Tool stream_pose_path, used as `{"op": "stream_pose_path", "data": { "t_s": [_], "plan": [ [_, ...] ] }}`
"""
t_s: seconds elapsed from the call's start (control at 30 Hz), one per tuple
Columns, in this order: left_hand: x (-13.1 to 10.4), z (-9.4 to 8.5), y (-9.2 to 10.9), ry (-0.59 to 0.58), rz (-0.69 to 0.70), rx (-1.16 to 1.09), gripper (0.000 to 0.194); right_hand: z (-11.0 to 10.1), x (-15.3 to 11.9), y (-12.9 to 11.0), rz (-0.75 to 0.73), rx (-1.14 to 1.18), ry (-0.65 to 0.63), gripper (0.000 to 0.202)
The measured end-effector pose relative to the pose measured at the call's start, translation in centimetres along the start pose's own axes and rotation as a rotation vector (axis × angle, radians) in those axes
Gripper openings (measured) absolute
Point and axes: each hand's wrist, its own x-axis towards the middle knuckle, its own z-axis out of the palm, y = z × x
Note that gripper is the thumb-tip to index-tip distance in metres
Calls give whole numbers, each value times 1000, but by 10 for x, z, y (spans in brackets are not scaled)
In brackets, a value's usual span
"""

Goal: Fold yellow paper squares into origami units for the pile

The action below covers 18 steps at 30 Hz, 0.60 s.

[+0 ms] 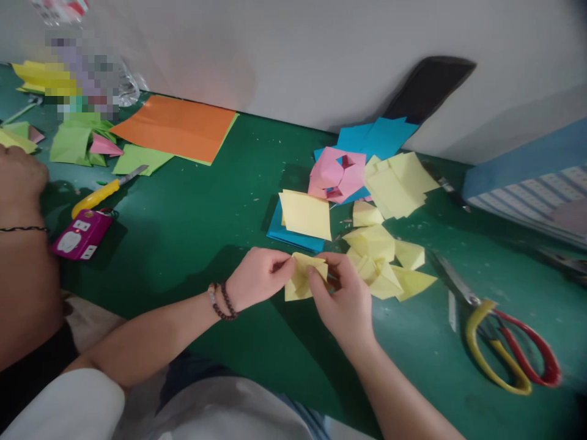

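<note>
A small square of yellow paper [300, 284], partly folded, is held between my two hands just above the green table. My left hand [261, 278] pinches its upper left edge with thumb and fingertips. On the other side, my right hand [345, 293] grips the paper, its thumb lying across the front and the fingers behind. Folded yellow paper pieces [373, 256] lie right beside my right hand. Just beyond my hands, a cream paper stack [306, 214] rests on folded blue paper [293, 232]. Behind it sits a pink folded-paper shape [337, 174] with openings in it.
Scissors [486, 327] with red and yellow handles lie at the right, near a blue striped box [532, 177]. Orange paper [178, 128], a yellow-handled cutter [103, 192] and a magenta power adapter [83, 235] are left. Another person's hand [21, 177] rests at the far left.
</note>
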Motion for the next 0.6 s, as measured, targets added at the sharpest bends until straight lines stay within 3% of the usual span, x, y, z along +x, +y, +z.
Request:
{"op": "stream_pose_path", "data": {
  "t_s": [0.23, 0.6],
  "plan": [
    [0, 1, -2, -27, -33, -173, 27, -3, 4, 2, 77, 25, -37, 21],
    [6, 2, 0, -92, -316, -591, 17, -6, 10, 3, 153, 86, -108, 26]
  ]
}}
